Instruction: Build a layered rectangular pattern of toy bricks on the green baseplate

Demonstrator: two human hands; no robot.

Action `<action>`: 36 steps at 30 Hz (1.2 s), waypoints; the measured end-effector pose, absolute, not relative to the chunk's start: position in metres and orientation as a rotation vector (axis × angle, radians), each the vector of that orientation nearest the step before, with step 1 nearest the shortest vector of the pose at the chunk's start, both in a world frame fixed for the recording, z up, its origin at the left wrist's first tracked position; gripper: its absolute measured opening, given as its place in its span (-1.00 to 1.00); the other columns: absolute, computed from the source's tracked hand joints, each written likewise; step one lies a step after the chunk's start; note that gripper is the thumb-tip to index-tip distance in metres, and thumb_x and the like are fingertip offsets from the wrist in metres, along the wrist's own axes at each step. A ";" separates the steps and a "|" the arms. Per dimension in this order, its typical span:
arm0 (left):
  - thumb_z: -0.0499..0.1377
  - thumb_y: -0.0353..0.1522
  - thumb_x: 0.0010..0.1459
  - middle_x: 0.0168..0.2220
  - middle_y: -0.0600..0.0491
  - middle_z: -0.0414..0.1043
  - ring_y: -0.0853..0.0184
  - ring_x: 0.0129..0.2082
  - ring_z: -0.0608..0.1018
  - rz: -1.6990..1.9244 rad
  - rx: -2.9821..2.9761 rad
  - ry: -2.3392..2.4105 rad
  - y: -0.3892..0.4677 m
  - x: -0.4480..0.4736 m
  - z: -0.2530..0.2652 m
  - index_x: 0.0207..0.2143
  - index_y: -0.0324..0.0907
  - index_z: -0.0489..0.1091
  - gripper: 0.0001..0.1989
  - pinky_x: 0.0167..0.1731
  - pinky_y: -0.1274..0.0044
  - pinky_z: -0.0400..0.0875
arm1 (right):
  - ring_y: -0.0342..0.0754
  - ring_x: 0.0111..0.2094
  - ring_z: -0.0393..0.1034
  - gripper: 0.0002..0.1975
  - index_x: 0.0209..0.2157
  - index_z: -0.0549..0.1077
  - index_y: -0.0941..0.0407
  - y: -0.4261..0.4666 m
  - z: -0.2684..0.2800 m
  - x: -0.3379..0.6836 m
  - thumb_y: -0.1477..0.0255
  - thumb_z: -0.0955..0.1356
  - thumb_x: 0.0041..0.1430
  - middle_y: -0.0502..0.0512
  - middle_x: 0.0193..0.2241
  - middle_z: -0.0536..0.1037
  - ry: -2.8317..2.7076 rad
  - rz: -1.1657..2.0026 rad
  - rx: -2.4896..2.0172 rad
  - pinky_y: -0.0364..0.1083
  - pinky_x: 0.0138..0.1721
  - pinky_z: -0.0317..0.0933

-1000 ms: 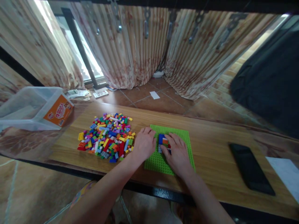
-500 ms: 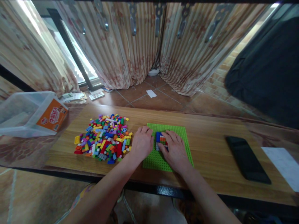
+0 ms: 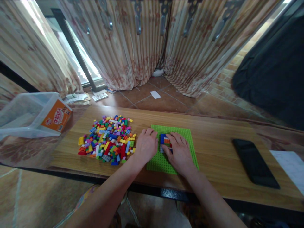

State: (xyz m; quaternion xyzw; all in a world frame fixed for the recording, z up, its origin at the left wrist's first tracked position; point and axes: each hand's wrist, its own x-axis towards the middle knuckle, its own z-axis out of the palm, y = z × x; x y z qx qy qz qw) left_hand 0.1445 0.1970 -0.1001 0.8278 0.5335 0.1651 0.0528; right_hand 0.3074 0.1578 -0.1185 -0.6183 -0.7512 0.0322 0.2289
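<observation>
A bright green studded baseplate [image 3: 156, 166] lies on the wooden table. On its upper middle sits a small block of building bricks [image 3: 162, 138] in blue, orange, red and grey. My right hand [image 3: 179, 152] is over the right part of these bricks, thumb at the near side and fingers curved round the far side; its palm hides some of them. My left hand [image 3: 146, 145] rests at the left edge of the baseplate, fingers loosely stretched forward, nothing visible in it. Left of it spreads a pile of loose, many-coloured building bricks [image 3: 108, 139].
A clear plastic bin [image 3: 28, 114] with an orange label lies on its side at the far left. On the right are a black phone [image 3: 255, 163] and a white paper sheet [image 3: 288, 164]. The table's dark front edge [image 3: 166, 192] runs below my forearms. Curtains [image 3: 133, 57] hang beyond.
The whole view has shifted slightly, so everything appears a little further right. Both hands keep nearly the same place on the baseplate, and the bricks look the same.
</observation>
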 end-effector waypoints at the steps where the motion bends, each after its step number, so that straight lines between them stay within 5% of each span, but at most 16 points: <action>1: 0.05 -0.41 0.24 -0.07 -0.10 0.41 0.16 -0.08 0.41 0.499 2.514 1.620 0.197 0.145 -0.100 -0.12 -0.24 0.42 -0.78 0.00 0.32 0.36 | 0.21 0.15 0.22 -0.57 0.08 0.39 0.14 0.158 -0.118 0.307 0.22 0.25 0.28 0.30 0.09 0.42 -2.072 0.090 -1.709 0.21 0.12 0.11; 20: 0.12 -0.34 0.22 0.15 -0.13 0.32 0.14 0.16 0.36 0.701 2.442 1.146 0.186 0.158 -0.104 0.15 -0.25 0.24 -0.55 0.19 0.25 0.28 | 0.18 0.09 0.27 -0.62 0.03 0.45 0.17 0.167 -0.126 0.322 0.44 0.18 0.26 0.32 0.03 0.45 -1.900 0.129 -1.688 0.24 0.11 0.19; 28: 0.15 -0.38 0.19 0.11 -0.17 0.37 0.14 0.12 0.36 0.671 2.440 1.154 0.187 0.156 -0.100 0.14 -0.36 0.26 -0.53 0.19 0.28 0.28 | 0.17 0.08 0.30 -0.62 0.00 0.46 0.14 0.167 -0.124 0.326 0.46 0.16 0.26 0.30 0.01 0.49 -1.900 0.102 -1.769 0.24 0.06 0.20; 36: 0.16 -0.42 0.16 0.07 -0.10 0.41 0.16 0.09 0.40 0.730 2.376 1.151 0.188 0.155 -0.102 0.14 -0.25 0.26 -0.53 0.16 0.27 0.31 | 0.12 0.02 0.37 -0.65 -0.07 0.50 0.13 0.168 -0.117 0.329 0.51 0.19 0.20 0.24 -0.06 0.55 -1.804 0.213 -1.769 0.21 0.06 0.22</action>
